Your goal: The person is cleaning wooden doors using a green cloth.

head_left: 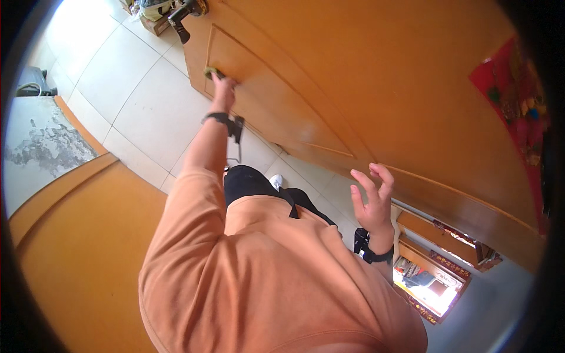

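My left hand (224, 90) reaches forward and holds a green-and-dark sponge or pad (214, 73) against the panelled face of an orange-brown wooden door (282, 88), near its edge. The fingers are partly blurred. Above that hand is the door's dark lever handle (180, 22). My right hand (374, 200) is raised near the lower part of the door, its fingers apart and curled, with nothing in it. Both wrists carry black straps with small devices.
A red decoration (507, 97) hangs on the door at right. Pale floor tiles (145, 101) lie below. Another orange-brown wooden panel (88, 247) and a stained, peeling wall (44, 141) stand at left. A cardboard box (155, 24) sits at the top left.
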A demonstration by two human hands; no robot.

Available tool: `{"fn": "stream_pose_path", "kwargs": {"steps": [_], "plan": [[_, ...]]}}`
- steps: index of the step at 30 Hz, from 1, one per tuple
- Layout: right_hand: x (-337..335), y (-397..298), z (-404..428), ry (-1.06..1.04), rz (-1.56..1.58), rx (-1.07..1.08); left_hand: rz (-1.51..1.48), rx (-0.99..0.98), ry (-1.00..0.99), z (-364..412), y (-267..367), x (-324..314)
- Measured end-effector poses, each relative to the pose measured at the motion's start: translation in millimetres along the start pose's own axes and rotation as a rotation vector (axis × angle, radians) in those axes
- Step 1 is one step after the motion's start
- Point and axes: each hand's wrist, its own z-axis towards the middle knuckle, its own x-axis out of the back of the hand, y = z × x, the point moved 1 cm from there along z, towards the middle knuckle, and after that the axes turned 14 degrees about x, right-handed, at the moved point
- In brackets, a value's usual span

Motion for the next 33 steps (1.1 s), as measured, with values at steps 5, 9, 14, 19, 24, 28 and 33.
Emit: {"fn": "stream_pose_path", "kwargs": {"steps": [5, 9, 14, 19, 24, 28, 33], "plan": [[0, 4, -30, -0.005, 0.02, 0.008, -0.149, 0.254, -0.073, -75, -135, -43], [3, 4, -69, 0.064, -0.015, 0.048, -0.122, 0.319, -0.056, -134, -169, -44], [4, 19, -150, 0.177, 0.039, 0.103, 0.201, 0.529, -0.67, -232, -175, -57], [1, 55, -249, 0.203, 0.111, 0.088, 0.308, 0.54, -0.874, -371, -197, -116], [25, 76, -339, 0.358, 0.501, -0.126, 0.264, 0.562, -1.251, -445, -267, -179], [39, 87, -404, 0.628, 0.703, -0.242, 0.388, 0.558, -1.394, -509, -309, -255], [35, 79, -486, 1.061, 1.015, -0.416, 0.695, 0.67, -1.463, -530, -380, -295]]}}
